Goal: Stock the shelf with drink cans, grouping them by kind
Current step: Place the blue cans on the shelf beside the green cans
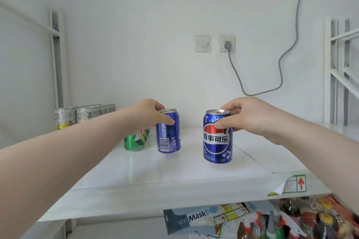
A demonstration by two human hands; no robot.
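The left hand grips the top of a blue aluminium drink can, thumb on the near side and fingers curled behind the rim. It shows its barcode and recycling marks to the camera. The right hand holds a 2nd blue aluminium can the same way, thumb pressed on the label. This can faces forward and shows the red, white and blue Pepsi globe with 百事可乐 across it, plus music-note graphics. Both cans are upright over the white shelf board, well apart from each other. I cannot tell whether they rest on it or hang just above.

Gripping by the rim probably leaves the bases free to set down and slide. Judging by the matching blue, these 2 belong together, so the right one likely needs to close up beside the left.

Just left of the barcode can, green cans stand in a row running back, their brand hidden by the forearm. Further back left, silver cans with yellow bases form their own group, lettered "CHA" with Chinese characters.

A peeling sticker with a red arrow sits on the shelf's front right corner. Below, a packet reads "Mask". On the wall, a grey plug sits in a socket.
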